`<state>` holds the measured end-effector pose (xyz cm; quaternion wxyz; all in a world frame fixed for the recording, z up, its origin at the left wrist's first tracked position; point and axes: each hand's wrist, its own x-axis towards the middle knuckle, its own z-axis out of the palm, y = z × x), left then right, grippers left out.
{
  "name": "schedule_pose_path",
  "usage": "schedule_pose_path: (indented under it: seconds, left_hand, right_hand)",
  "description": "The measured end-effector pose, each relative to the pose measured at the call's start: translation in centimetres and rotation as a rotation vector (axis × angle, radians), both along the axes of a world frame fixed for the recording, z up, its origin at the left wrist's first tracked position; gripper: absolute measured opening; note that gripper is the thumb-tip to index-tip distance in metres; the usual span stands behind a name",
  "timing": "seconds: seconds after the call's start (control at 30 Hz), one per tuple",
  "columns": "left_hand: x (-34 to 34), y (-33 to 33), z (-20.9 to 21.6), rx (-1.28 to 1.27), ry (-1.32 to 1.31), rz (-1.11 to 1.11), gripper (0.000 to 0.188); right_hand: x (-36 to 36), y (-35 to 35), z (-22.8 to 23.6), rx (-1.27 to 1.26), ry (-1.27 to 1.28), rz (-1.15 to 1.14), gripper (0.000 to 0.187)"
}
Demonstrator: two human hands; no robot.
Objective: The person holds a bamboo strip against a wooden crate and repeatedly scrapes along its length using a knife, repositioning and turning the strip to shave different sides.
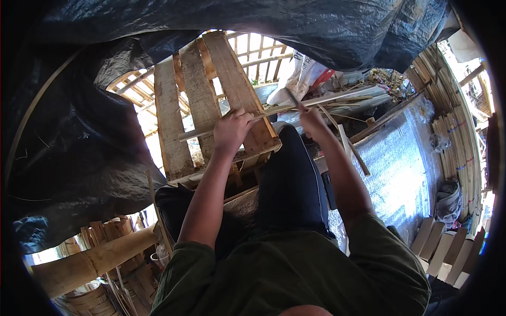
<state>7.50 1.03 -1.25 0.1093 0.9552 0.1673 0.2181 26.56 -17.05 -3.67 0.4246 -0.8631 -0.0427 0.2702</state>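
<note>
My left hand [233, 129] is closed around a long, thin bamboo strip [195, 134], pressing it near the right edge of a slatted wooden crate [197, 89]. The strip's short end lies across the slats, while its long end runs off to the right past my right hand. In my right hand [313, 122] is a knife [291, 98], its dark blade pointing up and left, close to the strip just beyond the crate. Whether the blade touches the strip, I cannot tell. My knee in dark trousers is just below, between both hands.
Dark plastic sheeting [68, 131] hangs at the left and overhead. A white sack [300, 73] and loose strips lie beyond the crate. On the right are a shiny silvery sheet [392, 152] and bundled strips [456, 142]. A thick bamboo pole [100, 258] crosses at lower left.
</note>
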Motion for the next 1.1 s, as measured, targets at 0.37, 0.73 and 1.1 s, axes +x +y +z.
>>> schedule_pose_path:
  seconds: [0.37,0.73,1.1]
  left_hand:
    - [0.5,0.2,0.3,-0.031,-0.013,-0.006,0.025]
    - [0.2,-0.4,0.5,-0.032,0.023,-0.002,0.024]
    - [0.8,0.1,0.5,-0.06,-0.003,-0.018,0.024]
  right_hand:
    - [-0.2,0.9,1.3,0.078,-0.005,-0.175,0.052]
    - [-1.4,0.9,0.4,0.051,0.085,0.025,0.058]
    - [-2.2,2.1,-0.2,-0.016,-0.232,0.161,0.051]
